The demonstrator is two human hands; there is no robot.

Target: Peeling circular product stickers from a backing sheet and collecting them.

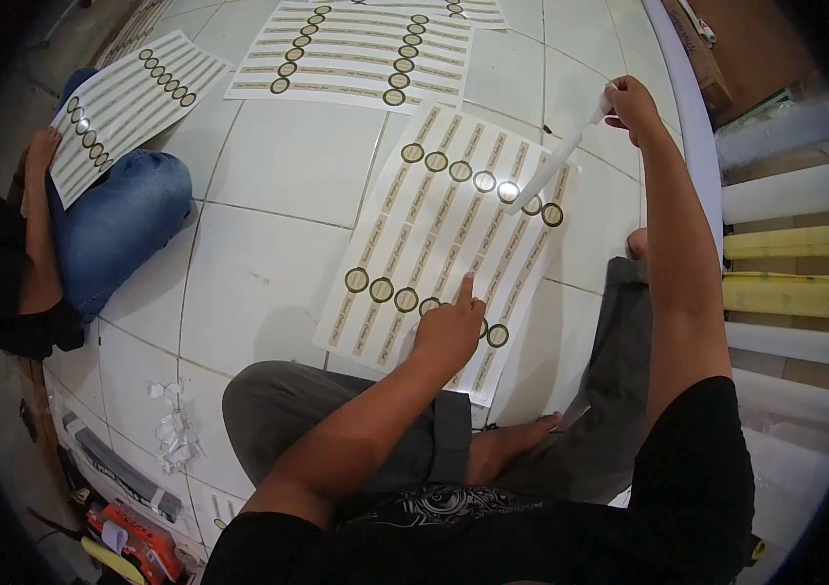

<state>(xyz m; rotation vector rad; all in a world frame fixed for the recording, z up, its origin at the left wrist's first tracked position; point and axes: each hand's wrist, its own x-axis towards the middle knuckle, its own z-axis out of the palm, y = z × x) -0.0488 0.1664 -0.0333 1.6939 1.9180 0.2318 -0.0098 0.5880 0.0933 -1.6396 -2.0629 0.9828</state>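
Note:
A printed sticker sheet (414,241) with rows of beige strips and round dark-rimmed emblems lies on the floor before me. On its lower middle rests my left hand (452,325), index finger extended against the sheet and nothing visible in its grasp. My right hand (630,110) is raised beyond the sheet's upper right corner, fingers pinching one end of a narrow whitish strip (557,164). The strip hangs down over the right-hand emblems; whether its lower end touches the sheet cannot be told.
More printed sheets (348,58) lie beyond on the white tiles. At left, a seated person (122,212) holds a similar sheet (133,110). Crumpled backing scraps (177,431) and a red-orange object (136,545) are at lower left. Rolls of material (787,292) line the right side.

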